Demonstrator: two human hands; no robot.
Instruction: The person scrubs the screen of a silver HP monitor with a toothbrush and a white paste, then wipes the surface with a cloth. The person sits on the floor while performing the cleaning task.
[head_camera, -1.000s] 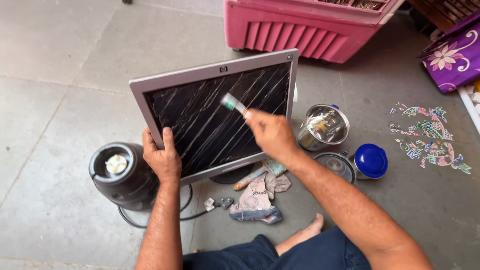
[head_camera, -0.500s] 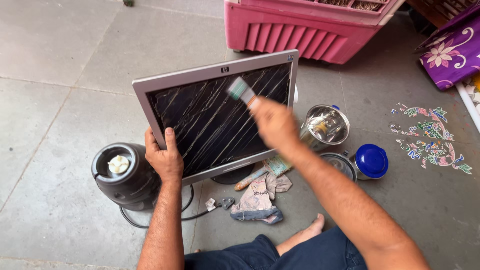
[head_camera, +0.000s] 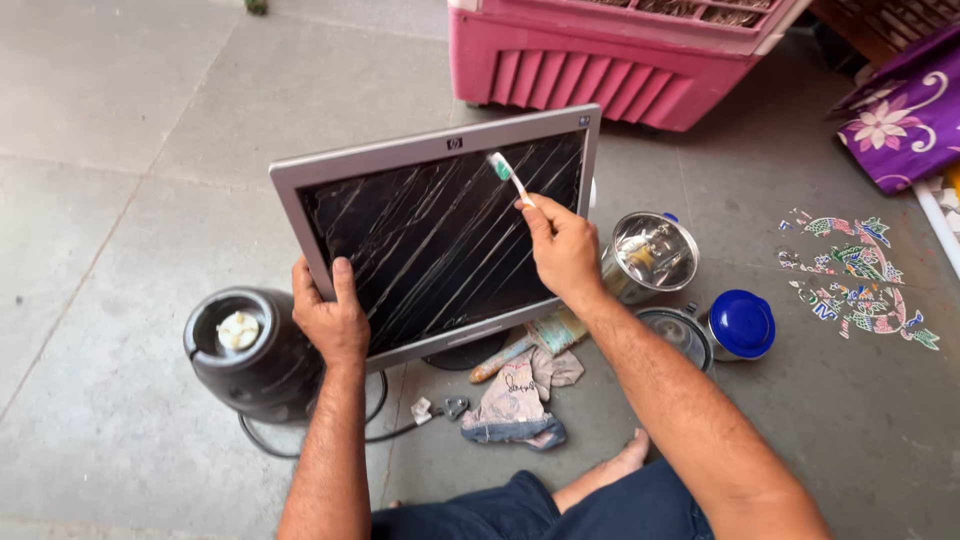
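While my left hand (head_camera: 330, 318) clamps the lower left edge of the monitor (head_camera: 440, 235), my right hand (head_camera: 562, 245) pinches a toothbrush (head_camera: 510, 178), bristles on the streaked screen near its top right. Black mixer base (head_camera: 250, 350) sits left, rag (head_camera: 518, 395) below, steel jar (head_camera: 650, 255) and blue lid (head_camera: 742, 323) right, pink cooler (head_camera: 620, 60) behind. Grey floor (head_camera: 120, 180) opens out on the left.

Glossy black streaked monitor screen (head_camera: 440, 240) in matt grey plastic; shiny steel jar (head_camera: 650, 255); rough grey stone floor (head_camera: 150, 120).
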